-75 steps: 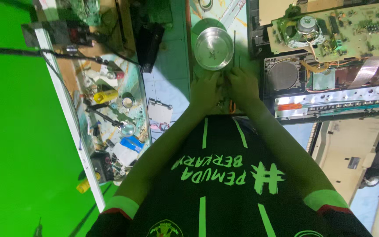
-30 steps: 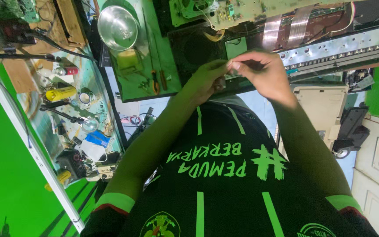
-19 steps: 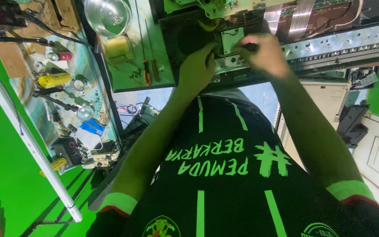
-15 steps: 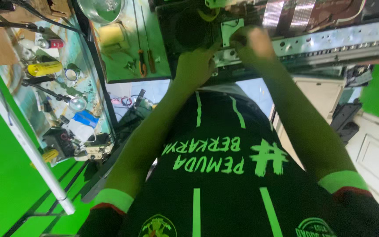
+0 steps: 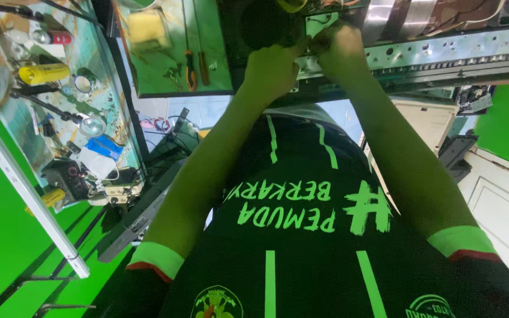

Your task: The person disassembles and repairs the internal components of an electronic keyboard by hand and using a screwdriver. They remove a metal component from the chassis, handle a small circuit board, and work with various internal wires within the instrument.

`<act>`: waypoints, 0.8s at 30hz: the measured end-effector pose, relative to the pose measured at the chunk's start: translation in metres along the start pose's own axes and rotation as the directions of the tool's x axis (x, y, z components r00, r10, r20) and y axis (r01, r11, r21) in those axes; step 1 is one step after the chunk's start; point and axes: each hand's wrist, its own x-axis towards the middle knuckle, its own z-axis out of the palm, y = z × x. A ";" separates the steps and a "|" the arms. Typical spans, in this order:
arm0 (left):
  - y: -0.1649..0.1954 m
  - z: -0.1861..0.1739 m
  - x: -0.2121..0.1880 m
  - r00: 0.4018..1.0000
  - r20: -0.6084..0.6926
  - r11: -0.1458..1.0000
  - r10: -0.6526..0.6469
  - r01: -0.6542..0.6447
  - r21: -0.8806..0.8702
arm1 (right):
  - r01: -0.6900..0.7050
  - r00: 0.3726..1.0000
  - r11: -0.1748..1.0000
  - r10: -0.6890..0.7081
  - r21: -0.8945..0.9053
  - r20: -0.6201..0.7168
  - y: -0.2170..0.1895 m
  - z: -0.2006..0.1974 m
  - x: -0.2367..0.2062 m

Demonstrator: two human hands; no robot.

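Whereas a second earlier both hands hung in the air short of the open metal chassis (image 5: 443,56), they now rest on its front edge, so the work has moved from approach to contact. On that chassis, the left hand (image 5: 272,70) and right hand (image 5: 340,50) meet fingertip to fingertip at a small green board (image 5: 319,25), fingers pinched together; whether they actually clamp a part I cannot tell. Left of them, the green counter (image 5: 172,70) carries a sponge-like yellow block (image 5: 145,29) and screwdrivers (image 5: 195,59). Further left, a glass shelf (image 5: 48,112) holds loose items: yellow canister (image 5: 43,73), blue box (image 5: 106,146).
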 end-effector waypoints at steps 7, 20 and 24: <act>0.006 0.003 0.004 0.994 0.071 0.992 -0.087 0.093 -0.088 | 0.091 0.994 0.977 -0.100 -0.194 -0.036 0.001 -0.002 0.008; -0.004 0.013 0.004 0.997 -0.001 0.995 -0.072 0.072 -0.067 | -0.311 0.948 0.950 0.308 0.032 0.080 -0.003 -0.002 0.009; -0.007 0.012 0.003 0.994 -0.063 0.988 -0.084 0.075 -0.134 | -0.333 0.942 0.942 0.332 0.035 0.050 -0.012 -0.009 0.011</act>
